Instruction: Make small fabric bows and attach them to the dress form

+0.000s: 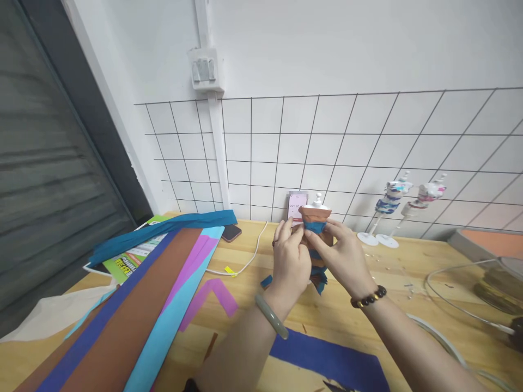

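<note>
A miniature dress form (316, 213) stands upright in front of me, wrapped in bands of brown and teal crepe paper, with its white neck knob on top. On its left side my left hand (291, 258) presses its fingers against the wrapped torso. From the right, my right hand (347, 255) pinches at the blue band with thumb and fingers. Both hands are closed about the form and hide much of its middle. Torn teal ends of paper hang below them. A small teal scrap (266, 281) lies by my left wrist.
Long brown, blue, purple and cyan crepe strips (134, 305) cover the table's left side. A dark blue sheet (330, 356) lies in front. Behind the form leans a phone with a timer (297, 204). Two wrapped mini dress forms (392, 198) stand back right; cables and a jar (502, 283) are rightward.
</note>
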Demonstrator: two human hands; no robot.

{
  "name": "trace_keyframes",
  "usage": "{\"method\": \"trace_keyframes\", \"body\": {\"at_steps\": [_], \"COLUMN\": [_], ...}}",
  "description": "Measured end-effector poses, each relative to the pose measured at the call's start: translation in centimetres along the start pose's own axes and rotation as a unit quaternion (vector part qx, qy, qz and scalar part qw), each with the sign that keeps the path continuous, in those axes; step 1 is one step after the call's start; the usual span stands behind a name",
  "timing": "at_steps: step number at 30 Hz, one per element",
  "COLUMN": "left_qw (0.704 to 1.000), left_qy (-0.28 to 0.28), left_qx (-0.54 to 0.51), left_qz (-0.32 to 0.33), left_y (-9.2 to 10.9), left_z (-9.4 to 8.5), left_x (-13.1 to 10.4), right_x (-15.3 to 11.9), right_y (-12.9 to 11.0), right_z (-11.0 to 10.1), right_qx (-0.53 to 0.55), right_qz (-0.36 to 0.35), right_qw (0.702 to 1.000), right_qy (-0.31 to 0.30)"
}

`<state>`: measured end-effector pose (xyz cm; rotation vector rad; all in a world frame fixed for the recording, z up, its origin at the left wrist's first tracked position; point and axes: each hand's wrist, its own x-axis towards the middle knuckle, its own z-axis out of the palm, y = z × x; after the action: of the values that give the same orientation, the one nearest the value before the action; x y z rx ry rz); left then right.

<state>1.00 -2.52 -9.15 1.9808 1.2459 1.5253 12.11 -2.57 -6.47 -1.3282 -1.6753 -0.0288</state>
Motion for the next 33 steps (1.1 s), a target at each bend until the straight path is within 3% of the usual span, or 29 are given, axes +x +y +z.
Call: {"method": "trace_keyframes", "body": {"at_steps": [11,21,33], "left_qw": [0.994,0.995,0.989], "left_qy": [0.007,0.005,-0.007], "left_qx": [-0.098,0.079,0.115], "left_qz": [-0.051,0.068,0.089], "left_y": [-0.6,0.5,0.4], "left_z": [0.0,-0.7,-0.7], "left_x": [0.5,0.1,0.2], "right_x": [-0.2,-0.1,-0.6], "right_y": [-0.6,-0.6,-0.4], "right_z": [0.3,0.4,0.3], "right_qx": [-0.03,-0.03,0.008], "right_qz": [0.04,0.032,0.01], "right_qw": [0.998,0.999,1.0], "right_qy": [0.023,0.028,-0.015]}}
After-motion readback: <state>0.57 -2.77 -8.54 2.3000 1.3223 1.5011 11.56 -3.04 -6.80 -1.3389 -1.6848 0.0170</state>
